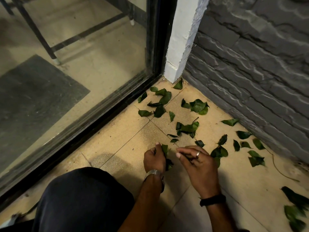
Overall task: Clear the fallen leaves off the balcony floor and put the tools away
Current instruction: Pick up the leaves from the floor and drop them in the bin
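Head view: left hand (pixel 154 159) grip clenched on gathered leaves (pixel 165 150); right hand (pixel 197 162) grip released beside it. Risk: overfilled bunch spilling onto floor (pixel 127 136).

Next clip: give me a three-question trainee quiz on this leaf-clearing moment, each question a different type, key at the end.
1. True or false: the left hand holds gathered leaves.
2. The right hand wears: A) a glove B) a ring C) nothing.
3. Fill in: loose leaves lie in the corner between the glass door and the grey ____ wall.

Key: 1 true; 2 B; 3 stone.
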A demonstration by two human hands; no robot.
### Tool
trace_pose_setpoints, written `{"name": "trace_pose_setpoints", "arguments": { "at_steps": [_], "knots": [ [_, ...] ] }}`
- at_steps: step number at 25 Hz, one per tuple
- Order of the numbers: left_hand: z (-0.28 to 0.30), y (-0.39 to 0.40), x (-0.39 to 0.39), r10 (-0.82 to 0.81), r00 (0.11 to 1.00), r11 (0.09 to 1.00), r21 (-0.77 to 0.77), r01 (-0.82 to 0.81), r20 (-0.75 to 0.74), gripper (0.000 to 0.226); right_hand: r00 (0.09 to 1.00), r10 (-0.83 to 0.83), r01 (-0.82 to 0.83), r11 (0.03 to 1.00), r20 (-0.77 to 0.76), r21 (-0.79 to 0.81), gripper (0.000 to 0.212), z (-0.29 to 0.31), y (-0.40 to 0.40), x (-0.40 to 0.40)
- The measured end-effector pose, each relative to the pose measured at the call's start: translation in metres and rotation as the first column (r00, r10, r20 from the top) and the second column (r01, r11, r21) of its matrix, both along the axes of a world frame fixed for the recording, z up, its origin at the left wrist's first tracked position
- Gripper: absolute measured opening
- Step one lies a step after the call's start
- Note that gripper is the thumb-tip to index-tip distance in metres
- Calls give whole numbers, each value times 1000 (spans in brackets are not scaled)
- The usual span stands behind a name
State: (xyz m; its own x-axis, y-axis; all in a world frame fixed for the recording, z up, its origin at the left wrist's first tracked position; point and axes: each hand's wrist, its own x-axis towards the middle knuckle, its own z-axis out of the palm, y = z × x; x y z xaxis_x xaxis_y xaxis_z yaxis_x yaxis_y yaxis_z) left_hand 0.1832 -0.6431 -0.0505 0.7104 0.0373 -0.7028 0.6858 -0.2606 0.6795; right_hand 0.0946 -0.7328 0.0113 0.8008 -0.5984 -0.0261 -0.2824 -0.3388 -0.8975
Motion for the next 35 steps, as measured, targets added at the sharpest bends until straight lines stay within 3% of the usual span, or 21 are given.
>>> {"name": "trace_pose_setpoints", "arguments": {
  "at_steps": [3, 5, 7, 9, 10, 11, 13, 15, 17, 18, 21, 22, 24, 26, 28, 30, 33, 35],
  "knots": [
    [3, -1, 5, 29, 994, 989, -140, -44, -101, 51, 980, -172, 145, 960, 96, 242, 21, -1, 8, 13],
    [11, -5, 8, 31, 981, 958, -274, -83, -190, 44, 986, -169, 164, 970, 11, 178, 23, -16, 24, 20],
    [15, -5, 12, 122, 957, 927, -314, -205, -264, 38, 990, -28, 31, 999, -137, 19, 31, -28, 38, 25],
    [10, 3, 17, 260, 929, 919, -227, -321, -263, 34, 965, 146, -160, 986, -218, -48, 33, -30, 42, 31],
    [4, 8, 18, 313, 921, 927, -136, -350, -231, 33, 954, 213, -220, 976, -212, -6, 32, -26, 41, 36],
    [-3, 13, 18, 355, 913, 926, -56, -372, -202, 36, 952, 245, -236, 969, -180, 70, 32, -19, 38, 43],
    [-6, 17, 16, 390, 906, 918, -4, -396, -167, 41, 984, 155, -141, 979, -88, 145, 29, -8, 26, 68],
    [-7, 17, 13, 348, 924, 936, -3, -352, -157, 39, 997, 62, -59, 996, -51, 65, 24, -16, 12, 114],
    [-7, 18, 15, 302, 942, 953, 9, -304, -143, 42, 979, 159, -176, 975, -131, -137, 30, -45, 1, 173],
    [-7, 18, 16, 299, 944, 954, 18, -299, -141, 43, 941, 246, -298, 927, -231, -226, 38, -65, 0, 199],
    [-9, 24, 17, 319, 938, 948, 21, -319, -140, 47, 751, 375, -626, 666, -543, -406, 55, -130, 12, 234],
    [-9, 26, 18, 317, 939, 948, 6, -319, -131, 50, 731, 385, -661, 605, -563, -445, 52, -142, 13, 231],
    [-6, 28, 18, 357, 927, 931, -38, -363, -116, 51, 785, 389, -608, 633, -482, -479, 39, -146, 11, 211],
    [-10, 24, 17, 381, 920, 923, -26, -385, -92, 45, 898, 295, -411, 828, -327, -382, 25, -131, 5, 183],
    [-11, 20, 16, 383, 920, 923, -9, -385, -83, 39, 979, 111, -126, 989, -170, -81, 17, -102, 9, 142],
    [-8, 16, 14, 377, 923, 926, 2, -378, -81, 36, 993, 50, -32, 987, -110, 161, 21, -67, 29, 92],
    [3, 16, 11, 340, 936, 940, 58, -336, -87, 45, 974, 195, -149, 935, -115, 322, 28, -34, 54, 29],
    [5, 17, 8, 294, 952, 953, 98, -286, -80, 52, 973, 196, -141, 920, -119, 367, 27, -32, 46, 18]
  ]
}}
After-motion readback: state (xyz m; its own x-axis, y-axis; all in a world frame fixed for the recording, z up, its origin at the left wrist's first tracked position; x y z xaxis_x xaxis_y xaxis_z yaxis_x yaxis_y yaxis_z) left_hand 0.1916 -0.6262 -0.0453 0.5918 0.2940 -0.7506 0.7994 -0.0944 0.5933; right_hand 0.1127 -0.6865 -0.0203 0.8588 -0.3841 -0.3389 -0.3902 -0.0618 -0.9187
